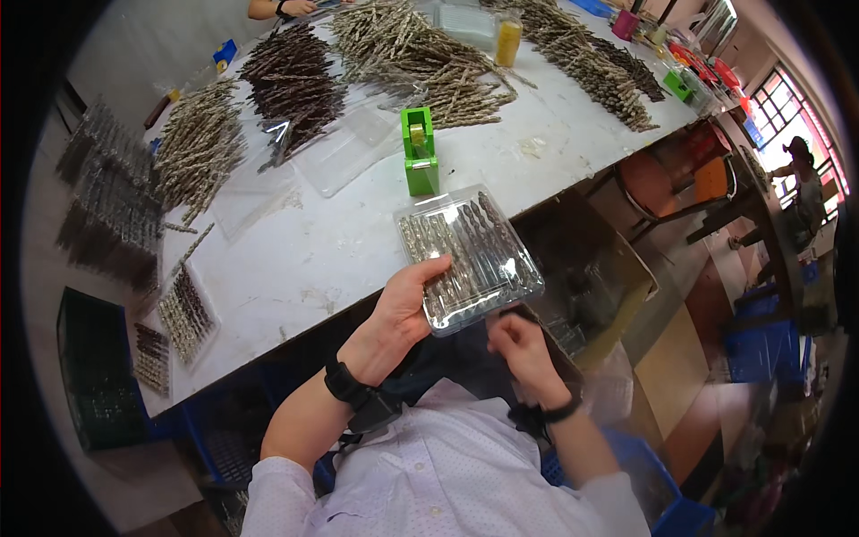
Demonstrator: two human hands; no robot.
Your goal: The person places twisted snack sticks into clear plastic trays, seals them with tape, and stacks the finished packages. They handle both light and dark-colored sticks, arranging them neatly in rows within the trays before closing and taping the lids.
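Note:
A clear plastic clamshell box (480, 258) rests in my left hand (402, 302), with my thumb across its top. Inside lie rows of twisted sticks, pale golden on the left and dark brown on the right. My right hand (523, 349) is just below the box's near right corner, its fingers curled. Whether those fingers touch the box or pinch something small is hidden. Right behind the box, a green tape dispenser (421, 151) stands upright on the white table (268, 268).
Piles of pale sticks (201, 144) and dark sticks (292, 87) cover the back. Filled trays (186, 313) lie at the left corner, near stacked clear boxes (107, 208). An open carton (584, 268) stands below the table's right edge. Another person's hand (298, 8) shows at the top.

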